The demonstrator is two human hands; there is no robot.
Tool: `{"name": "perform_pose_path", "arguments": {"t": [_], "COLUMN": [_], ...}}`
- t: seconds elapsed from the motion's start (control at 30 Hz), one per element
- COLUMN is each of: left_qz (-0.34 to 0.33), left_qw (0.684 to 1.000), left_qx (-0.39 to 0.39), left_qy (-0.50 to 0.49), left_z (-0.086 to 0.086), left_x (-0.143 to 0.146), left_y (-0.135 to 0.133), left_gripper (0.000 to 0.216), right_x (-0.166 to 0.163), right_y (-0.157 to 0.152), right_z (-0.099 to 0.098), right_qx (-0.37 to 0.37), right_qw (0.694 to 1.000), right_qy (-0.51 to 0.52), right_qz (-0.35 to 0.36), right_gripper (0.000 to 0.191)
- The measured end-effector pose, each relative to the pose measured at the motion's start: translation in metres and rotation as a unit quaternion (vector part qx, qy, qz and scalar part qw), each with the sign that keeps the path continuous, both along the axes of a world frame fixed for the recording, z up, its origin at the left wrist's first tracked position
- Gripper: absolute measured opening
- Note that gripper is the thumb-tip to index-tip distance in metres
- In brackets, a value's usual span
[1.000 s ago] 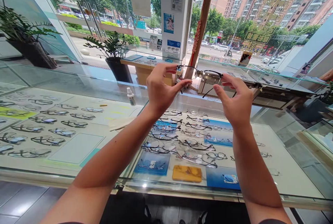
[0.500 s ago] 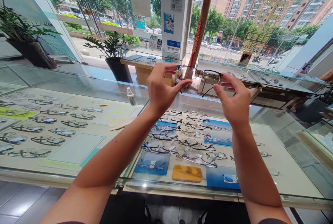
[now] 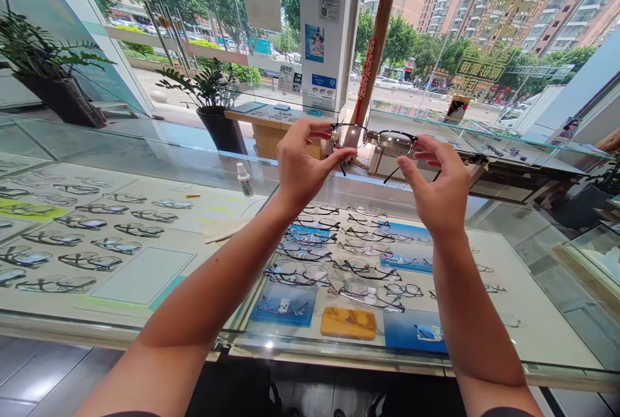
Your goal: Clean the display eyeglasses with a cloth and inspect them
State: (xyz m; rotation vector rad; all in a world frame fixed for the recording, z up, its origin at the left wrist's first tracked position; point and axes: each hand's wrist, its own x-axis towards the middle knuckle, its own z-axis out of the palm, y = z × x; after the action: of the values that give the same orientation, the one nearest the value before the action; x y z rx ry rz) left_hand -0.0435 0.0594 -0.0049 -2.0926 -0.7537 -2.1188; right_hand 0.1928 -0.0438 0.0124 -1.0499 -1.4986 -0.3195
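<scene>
A pair of eyeglasses point(image 3: 372, 135) with dark upper rims and clear lenses is held up over the far side of the glass counter point(image 3: 232, 181). At its left end, my left hand point(image 3: 304, 162) pinches the frame, fingers above and thumb below. My right hand point(image 3: 440, 188) grips the opposite end in the same way, its thumb near the lower rim. The two temples hang partly below the lenses. Under my forearms, several rows of eyeglasses point(image 3: 363, 267) lie inside the display case.
On the counter stand a small white spray bottle point(image 3: 245, 179) and a beige cloth point(image 3: 225, 230). Near the front lies a yellow-brown case point(image 3: 347, 323). More eyeglasses point(image 3: 116, 246) fill the left section. Beyond are a potted plant point(image 3: 213, 97), a wooden post point(image 3: 375, 49) and another display counter point(image 3: 504, 165).
The eyeglasses and both hands have shifted slightly to the right. The frame has tilted a little, so the lenses and temples show at a different angle.
</scene>
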Motion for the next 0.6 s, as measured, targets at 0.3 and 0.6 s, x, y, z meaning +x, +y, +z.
{"name": "perform_pose_path", "arguments": {"t": [0.3, 0.6], "left_qz": [0.006, 0.011], "left_qw": [1.000, 1.000], "left_qx": [0.001, 0.019], "left_qy": [0.002, -0.009], "left_z": [0.000, 0.000], "left_x": [-0.001, 0.003], "left_y": [0.002, -0.003], "left_gripper": [0.063, 0.068], "right_x": [0.000, -0.003], "right_y": [-0.001, 0.007], "right_z": [0.000, -0.010], "right_qx": [-0.012, -0.032], "right_qw": [1.000, 0.998], "right_qy": [-0.003, 0.036], "right_qz": [-0.005, 0.034], "right_gripper": [0.041, 0.047]}}
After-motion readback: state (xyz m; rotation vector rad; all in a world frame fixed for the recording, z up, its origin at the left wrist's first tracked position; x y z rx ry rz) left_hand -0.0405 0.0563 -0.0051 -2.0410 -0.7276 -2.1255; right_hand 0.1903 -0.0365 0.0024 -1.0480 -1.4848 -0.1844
